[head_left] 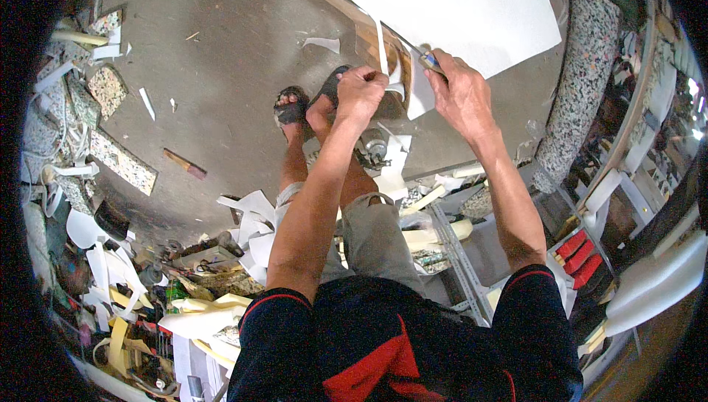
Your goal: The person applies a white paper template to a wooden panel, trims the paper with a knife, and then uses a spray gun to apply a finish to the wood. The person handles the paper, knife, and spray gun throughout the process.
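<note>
The right hand (463,97) was closed around a knife (433,63); the left hand (359,91) pinched a narrow white strip (382,44), seemingly partly cut free. Beyond, a white sheet (472,11) lay on a wooden surface (367,32), apparently mostly uncut. Offcuts (322,45) littered the floor (221,55).

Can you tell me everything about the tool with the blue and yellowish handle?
The slim hand tool with a blue and yellowish handle is gripped in the bare right hand, which hides part of its handle. A thin, dark shaft or blade, metal by its look, slants up and left in the picture, along the large, flat white sheet. I can't tell how its tip is shaped or whether it touches the sheet.
</note>
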A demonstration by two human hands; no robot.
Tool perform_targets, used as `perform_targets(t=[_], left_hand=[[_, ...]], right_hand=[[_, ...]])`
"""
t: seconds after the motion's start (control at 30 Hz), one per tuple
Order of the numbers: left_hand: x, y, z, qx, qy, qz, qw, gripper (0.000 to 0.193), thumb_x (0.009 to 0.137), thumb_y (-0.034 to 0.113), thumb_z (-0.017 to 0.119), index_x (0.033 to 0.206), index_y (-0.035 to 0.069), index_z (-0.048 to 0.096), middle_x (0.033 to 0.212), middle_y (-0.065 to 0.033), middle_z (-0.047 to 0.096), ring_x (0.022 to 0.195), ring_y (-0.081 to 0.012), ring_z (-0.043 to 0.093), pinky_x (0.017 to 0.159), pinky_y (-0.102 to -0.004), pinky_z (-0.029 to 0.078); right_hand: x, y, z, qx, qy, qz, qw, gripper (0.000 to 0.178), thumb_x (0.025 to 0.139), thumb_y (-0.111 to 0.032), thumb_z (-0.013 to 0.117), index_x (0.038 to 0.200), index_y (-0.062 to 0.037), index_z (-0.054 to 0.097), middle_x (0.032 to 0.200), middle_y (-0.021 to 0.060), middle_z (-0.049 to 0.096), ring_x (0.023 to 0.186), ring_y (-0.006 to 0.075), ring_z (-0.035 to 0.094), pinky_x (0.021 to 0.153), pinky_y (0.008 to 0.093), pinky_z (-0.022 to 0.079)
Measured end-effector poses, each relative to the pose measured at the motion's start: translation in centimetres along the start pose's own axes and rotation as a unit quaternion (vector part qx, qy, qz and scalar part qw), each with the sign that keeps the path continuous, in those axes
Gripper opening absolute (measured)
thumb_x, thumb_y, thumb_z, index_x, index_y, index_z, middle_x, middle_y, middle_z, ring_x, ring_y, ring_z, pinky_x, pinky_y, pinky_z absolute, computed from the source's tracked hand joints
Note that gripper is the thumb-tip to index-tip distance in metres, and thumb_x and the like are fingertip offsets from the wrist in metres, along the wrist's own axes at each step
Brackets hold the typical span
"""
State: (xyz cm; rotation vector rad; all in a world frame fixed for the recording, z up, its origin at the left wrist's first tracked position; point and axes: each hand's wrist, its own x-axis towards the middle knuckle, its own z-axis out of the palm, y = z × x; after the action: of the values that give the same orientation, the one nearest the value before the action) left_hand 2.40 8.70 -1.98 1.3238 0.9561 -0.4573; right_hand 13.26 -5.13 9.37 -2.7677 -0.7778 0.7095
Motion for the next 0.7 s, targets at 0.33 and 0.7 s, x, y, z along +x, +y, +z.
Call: perform_targets(t=[0.33,0.7], left_hand=[[-0.5,-0.2,0.1,-0.028,-0.001,-0.035,0.999,0.024,0.081,0.022,0.07,0.095,0.003,0.076,0.077,-0.0012,0.068,0.068,-0.0121,0.056,0.064,-0.0293,0.044],[-0.1,-8.3,-2.3,0.014,0.072,-0.022,0.997,0.019,0.08,0.016,0.072,0.088,-0.001,0.073,0.071,-0.0072,0.068,0.067,-0.0137,0.06,0.063,-0.0315,0.047]], right_hand=[[1.4,-1.1,-0.4,0.029,-0.001,0.004,1.0,0.028,0.091,-0.014,0.067,0.116,-0.001,0.066,0.083,0.0194,0.069,0.071,0.0331,0.07,0.064,0.0441,0.054],[7.8,-3.7,-0.5,0.025,0.148,-0.088,0.985,0.033,0.093,-0.021,0.066,0.121,-0.0029,0.065,0.088,0.0157,0.069,0.072,0.0282,0.069,0.062,0.0416,0.054]])
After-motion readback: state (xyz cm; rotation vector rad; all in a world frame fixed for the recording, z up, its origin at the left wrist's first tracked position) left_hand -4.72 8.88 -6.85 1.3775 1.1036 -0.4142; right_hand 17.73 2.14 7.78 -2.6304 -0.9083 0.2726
